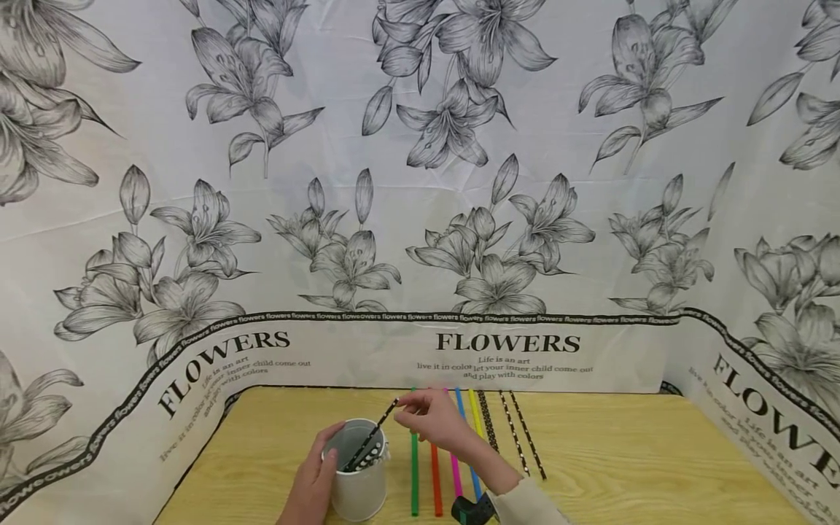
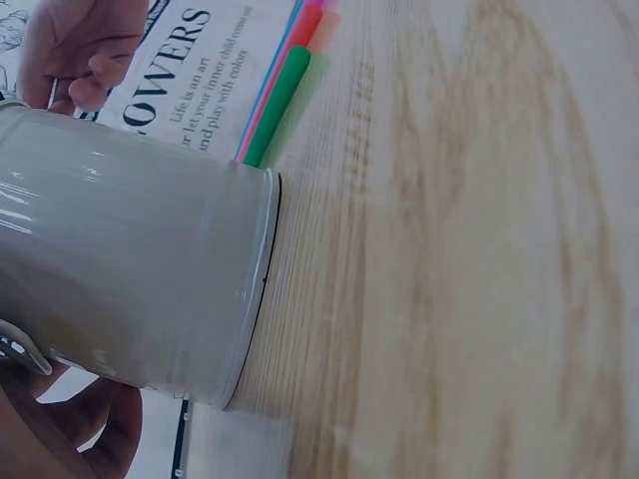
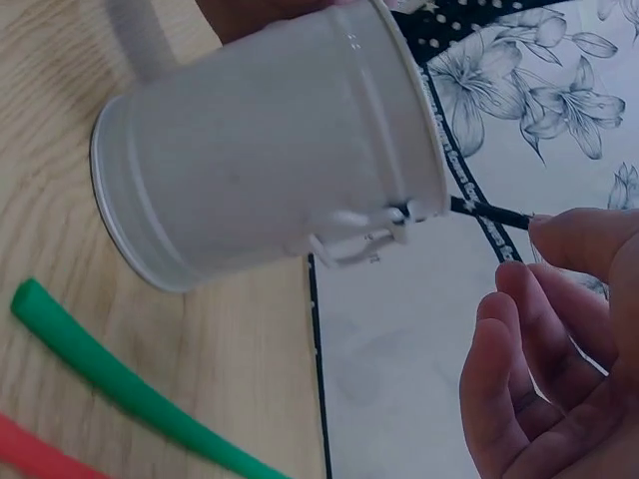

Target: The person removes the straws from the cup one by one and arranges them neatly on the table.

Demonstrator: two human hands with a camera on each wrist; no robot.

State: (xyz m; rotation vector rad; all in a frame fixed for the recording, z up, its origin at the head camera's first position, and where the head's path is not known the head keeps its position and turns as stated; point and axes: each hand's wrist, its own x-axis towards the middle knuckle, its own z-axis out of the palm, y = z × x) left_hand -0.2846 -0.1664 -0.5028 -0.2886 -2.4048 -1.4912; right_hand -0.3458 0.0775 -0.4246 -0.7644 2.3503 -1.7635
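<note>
A light grey metal pail (image 1: 357, 496) stands upright on the table. My left hand (image 1: 313, 474) grips its left side, thumb near the rim. My right hand (image 1: 436, 423) pinches the upper end of a thin black straw with light spots (image 1: 379, 426) between thumb and fingertips. That straw slants down into the pail, and its lower end lies among other black-and-white patterned pieces inside. The right wrist view shows the thumb on the straw's tip (image 3: 489, 212), just beyond the pail's rim. Inside the pail, much of the contents is hidden.
Right of the pail, a row of straws lies on the wooden table (image 1: 623, 452): green (image 1: 415, 481), red (image 1: 436, 481), pink (image 1: 454, 470), blue (image 1: 475, 477), yellow (image 1: 474, 412) and several black patterned ones (image 1: 527, 434). My right forearm crosses over some. Flower-printed cloth (image 1: 367, 350) encloses the back and sides.
</note>
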